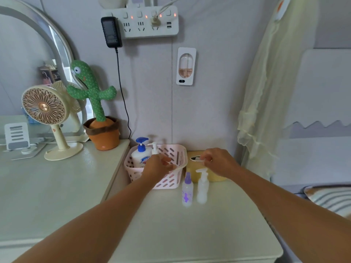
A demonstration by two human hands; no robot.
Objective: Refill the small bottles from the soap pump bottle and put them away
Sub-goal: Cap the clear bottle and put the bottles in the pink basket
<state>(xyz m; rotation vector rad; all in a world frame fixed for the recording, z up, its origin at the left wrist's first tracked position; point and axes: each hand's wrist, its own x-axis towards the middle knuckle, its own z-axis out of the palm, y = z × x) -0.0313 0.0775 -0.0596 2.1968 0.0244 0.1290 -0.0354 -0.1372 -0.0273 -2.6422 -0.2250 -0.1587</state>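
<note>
L hand (158,168) is over the front rim of the pink basket (177,154), fingers loosely curled. It's too blurred to tell whether it grips the rim or holds nothing. R hand (218,163) hangs above the yellow tissue box (218,178), fingers bent down twd the box slot; can't tell if it pinches anything.

Soap pump btl (140,156), white w/ a blue pump head, stands upright in the basket's back-left corner. A second white pump top (154,148) sticks up just beside it, its body hidden behind the L hand.

Two small btls stand upright on the table (190,234), just in front of the tissue box & to the right of the basket, both outside it: purple-cap btl (187,191) and, close beside it, clear pump btl (202,186).

Taller table (47,186) at left carries a plush cactus (91,88) in an orange pot, a desk fan (44,107) & a phone stand (16,135), w/ a mirror (19,63) behind. On the wall: power strip (148,21) w/ a black adapter (111,32) plugged in.
</note>
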